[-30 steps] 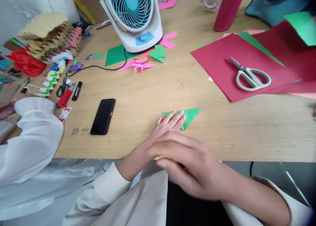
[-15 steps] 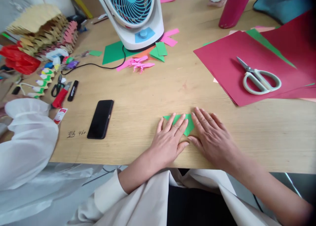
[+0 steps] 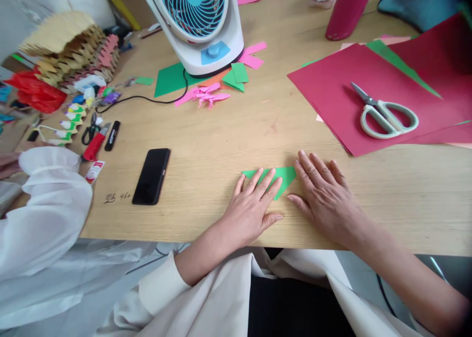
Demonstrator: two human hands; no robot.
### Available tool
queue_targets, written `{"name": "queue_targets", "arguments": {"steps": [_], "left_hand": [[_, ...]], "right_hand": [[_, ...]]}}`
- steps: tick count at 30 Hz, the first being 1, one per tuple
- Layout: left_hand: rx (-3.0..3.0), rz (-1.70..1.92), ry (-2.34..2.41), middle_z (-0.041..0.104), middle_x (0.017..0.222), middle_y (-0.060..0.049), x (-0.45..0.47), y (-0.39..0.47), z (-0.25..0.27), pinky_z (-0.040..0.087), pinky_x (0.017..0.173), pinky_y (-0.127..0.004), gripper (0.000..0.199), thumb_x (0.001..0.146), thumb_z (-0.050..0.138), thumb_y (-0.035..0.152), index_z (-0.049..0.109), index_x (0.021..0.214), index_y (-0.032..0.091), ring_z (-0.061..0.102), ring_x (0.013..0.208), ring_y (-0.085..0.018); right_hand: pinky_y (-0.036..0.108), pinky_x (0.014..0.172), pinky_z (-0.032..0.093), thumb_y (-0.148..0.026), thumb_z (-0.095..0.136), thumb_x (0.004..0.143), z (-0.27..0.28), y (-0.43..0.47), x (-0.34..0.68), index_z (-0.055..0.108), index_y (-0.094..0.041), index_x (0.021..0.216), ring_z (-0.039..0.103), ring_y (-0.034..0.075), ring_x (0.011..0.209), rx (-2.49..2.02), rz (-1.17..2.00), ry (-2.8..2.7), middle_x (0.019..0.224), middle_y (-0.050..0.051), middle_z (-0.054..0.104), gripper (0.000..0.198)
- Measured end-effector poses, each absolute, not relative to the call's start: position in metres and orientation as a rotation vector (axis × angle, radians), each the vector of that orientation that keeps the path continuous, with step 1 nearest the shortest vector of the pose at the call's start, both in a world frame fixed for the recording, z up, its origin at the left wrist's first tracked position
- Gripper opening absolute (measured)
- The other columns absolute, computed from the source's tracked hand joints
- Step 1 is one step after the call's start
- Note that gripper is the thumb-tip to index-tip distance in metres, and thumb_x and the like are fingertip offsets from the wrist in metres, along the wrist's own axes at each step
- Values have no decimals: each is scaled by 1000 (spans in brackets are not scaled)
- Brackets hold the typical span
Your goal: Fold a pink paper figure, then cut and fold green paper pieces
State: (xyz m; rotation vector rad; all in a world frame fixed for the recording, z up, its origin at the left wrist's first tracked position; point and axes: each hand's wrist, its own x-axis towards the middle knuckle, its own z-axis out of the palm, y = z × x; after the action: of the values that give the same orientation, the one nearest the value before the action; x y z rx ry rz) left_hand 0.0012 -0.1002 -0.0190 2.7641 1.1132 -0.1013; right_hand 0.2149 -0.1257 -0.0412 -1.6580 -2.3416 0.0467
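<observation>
A small green piece of paper (image 3: 286, 176), folded to a triangle, lies flat near the table's front edge with its long side away from me. My left hand (image 3: 249, 202) rests on it, fingers spread and pressing it to the wood; they cover much of its left half. My right hand (image 3: 324, 192) lies flat on the table at the paper's right corner, fingers stretched out and fingertips just beside or on that corner. Neither hand grips anything.
Pale-handled scissors (image 3: 389, 118) lie on red paper sheets (image 3: 324, 81) at right. A black phone (image 3: 151, 176) is at left, near a red cutter (image 3: 95, 145). Behind stand a white fan (image 3: 210, 47) and a magenta bottle (image 3: 348, 13). A co-worker's white sleeve (image 3: 55, 194) is at far left.
My right hand has slid right, away from my left hand, showing more of the green paper's right corner. My left hand stays in place on the paper.
</observation>
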Motion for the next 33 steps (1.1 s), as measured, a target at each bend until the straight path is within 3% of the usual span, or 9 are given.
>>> {"name": "queue_targets", "arguments": {"steps": [6, 12, 16, 20, 23, 29, 33], "left_hand": [[2763, -103, 1051, 15, 165, -14, 0, -98, -19, 19, 115, -67, 76, 92, 41, 65, 26, 155, 26, 12, 151, -38], [2736, -110, 988, 12, 166, -13, -3, -99, -16, 17, 113, -71, 75, 91, 42, 66, 24, 155, 32, 6, 152, -41], [2725, -145, 984, 11, 166, -13, -4, -98, -14, 17, 115, -69, 81, 90, 42, 68, 22, 156, 28, 5, 152, -41], [2723, -196, 1041, 13, 166, -15, 2, -98, -12, 20, 115, -67, 88, 85, 51, 69, 25, 156, 24, 10, 151, -42], [2719, -197, 1098, 15, 165, -15, 9, -97, -11, 20, 114, -69, 94, 80, 52, 73, 26, 155, 24, 12, 150, -44], [2700, -247, 1093, 15, 164, -22, 12, -86, -6, 27, 110, -68, 93, 79, 51, 75, 27, 155, 27, 16, 149, -44], [2704, -265, 1054, 18, 163, -20, 9, -76, 0, 29, 109, -66, 92, 79, 54, 75, 29, 154, 29, 20, 148, -43]], "right_hand": [[55, 120, 20, -38, 37, 101, -45, -134, 217, 21, -19, 158, 25, 29, 149, -1525, 126, -2438, 162, 9, 29, 62], [54, 119, 23, -48, 38, 101, -45, -136, 220, 20, -9, 157, 25, 29, 149, -1538, 66, -2419, 162, 18, 25, 71], [54, 117, 28, -43, 40, 100, -41, -129, 227, 28, -7, 153, 30, 31, 147, -1533, 78, -2428, 160, 18, 31, 65], [48, 103, 46, -33, 42, 98, -27, -108, 244, 47, -10, 142, 53, 32, 130, -1584, 172, -2367, 145, 17, 53, 50], [45, 93, 51, -33, 43, 96, -14, -87, 252, 59, -12, 128, 63, 32, 111, -1580, 267, -2369, 125, 17, 64, 42], [39, 76, 52, -35, 51, 90, -6, -44, 250, 64, -18, 104, 65, 26, 86, -1708, 358, -2453, 98, 10, 64, 25], [36, 69, 50, -37, 54, 87, -6, -31, 243, 61, -19, 94, 64, 24, 82, -1791, 365, -2514, 94, 8, 61, 20]]}}
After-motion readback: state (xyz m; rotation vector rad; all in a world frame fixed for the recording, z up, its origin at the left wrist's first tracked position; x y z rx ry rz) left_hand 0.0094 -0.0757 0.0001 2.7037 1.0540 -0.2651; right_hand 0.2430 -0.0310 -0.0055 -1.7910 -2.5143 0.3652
